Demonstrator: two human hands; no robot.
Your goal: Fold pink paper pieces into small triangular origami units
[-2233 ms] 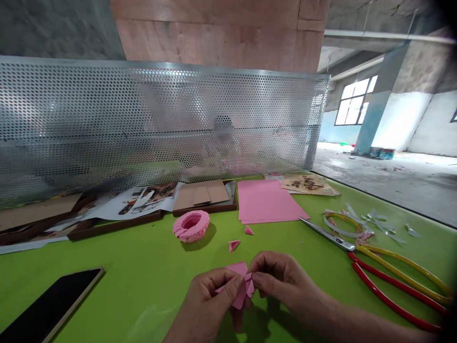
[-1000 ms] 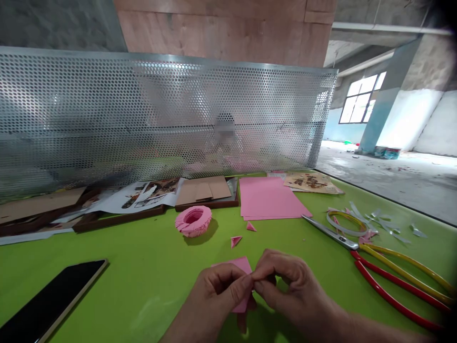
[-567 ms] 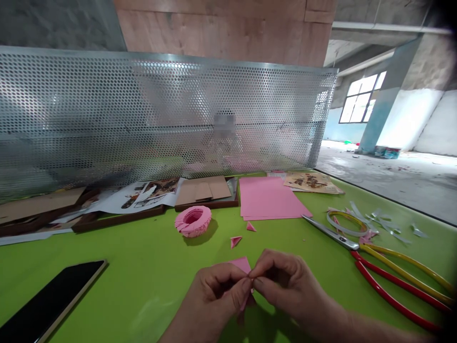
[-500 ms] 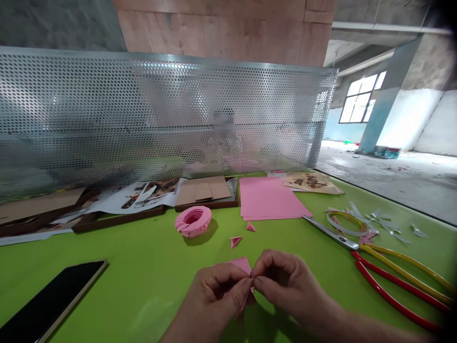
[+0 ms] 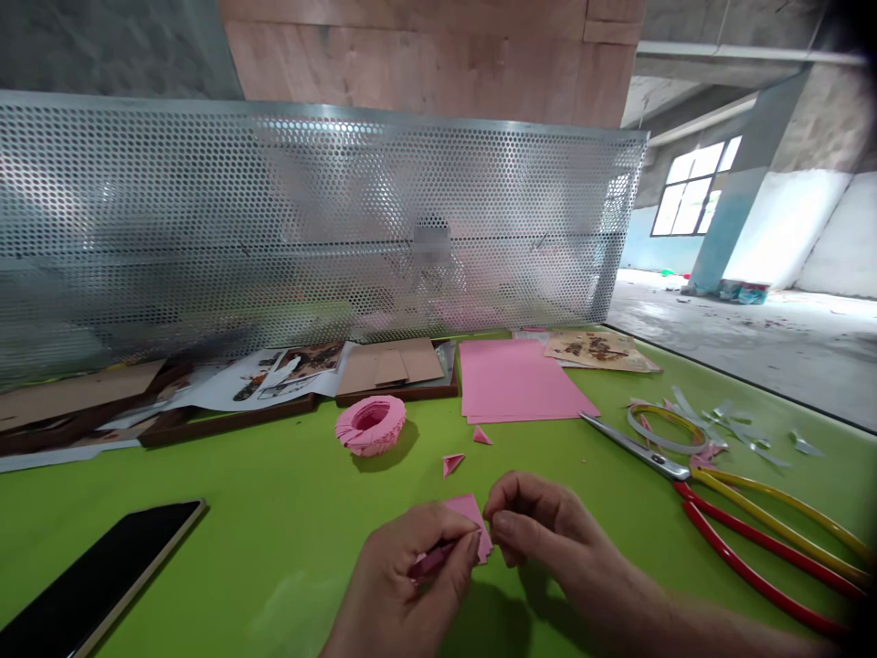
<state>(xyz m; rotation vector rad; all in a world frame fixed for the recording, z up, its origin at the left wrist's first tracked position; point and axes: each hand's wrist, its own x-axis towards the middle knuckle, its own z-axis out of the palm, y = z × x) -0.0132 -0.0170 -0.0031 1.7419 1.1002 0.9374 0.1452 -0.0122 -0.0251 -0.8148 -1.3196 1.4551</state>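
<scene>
My left hand (image 5: 411, 576) is closed on a small folded piece of pink paper (image 5: 431, 559), held between thumb and fingers; part of it is hidden in the hand. My right hand (image 5: 541, 530) is just to the right, apart from the paper, its fingers loosely curled with nothing visible in them. Beneath and behind the left hand lie small pink paper pieces (image 5: 483, 541) on the table. Two folded pink triangles, a nearer one (image 5: 452, 465) and a farther one (image 5: 482, 436), rest beyond the hands. A ring of folded pink paper (image 5: 371, 426) sits farther left.
Large scissors (image 5: 675, 471) with red and yellow handles lie at right, near a tape roll (image 5: 668, 429) and clear scraps. Pink sheets (image 5: 524, 384) and trays with cardboard (image 5: 390, 364) line the back, before a perforated metal panel (image 5: 308, 219). A phone (image 5: 110, 576) lies at left.
My right hand has let go of the folded paper and drawn slightly away. My left hand keeps hold of the paper, now turned sideways, and more of the pink pieces beneath shows.
</scene>
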